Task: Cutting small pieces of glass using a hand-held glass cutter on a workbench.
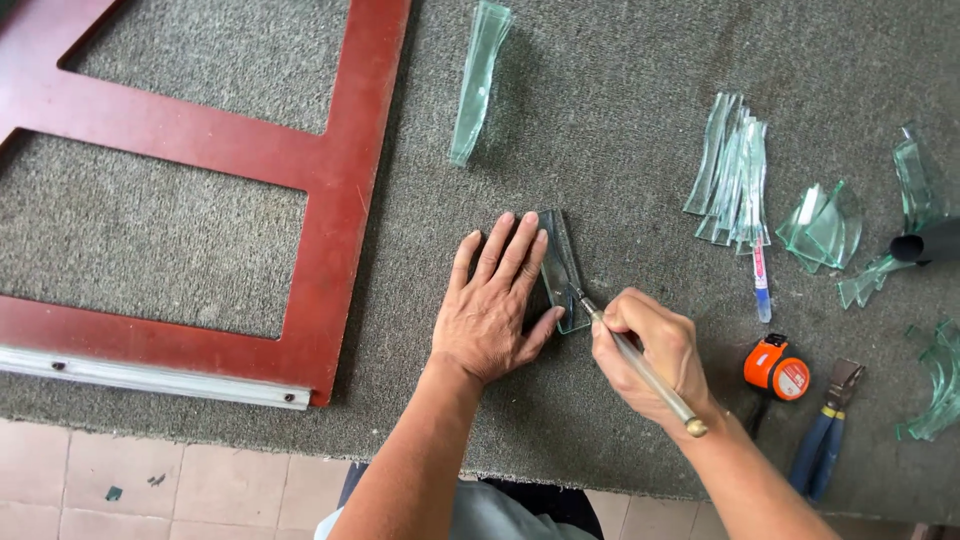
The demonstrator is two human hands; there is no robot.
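Grey carpeted bench (620, 90) with a red wooden frame (340, 190) lying at its left side. Left hand (495, 305) lies flat, fingers spread, pinning a small clear glass strip (562, 268) to the carpet. Right hand (650, 350) is closed pen-style around a slim metal glass cutter (640, 365), tip touching the strip's near end just beside the left fingertips. Step judged: scoring the glass. Next move calls for steady pressure along one straight line. Orange tape measure (777, 367) and blue-handled pliers (825, 435) sit right of the grip.
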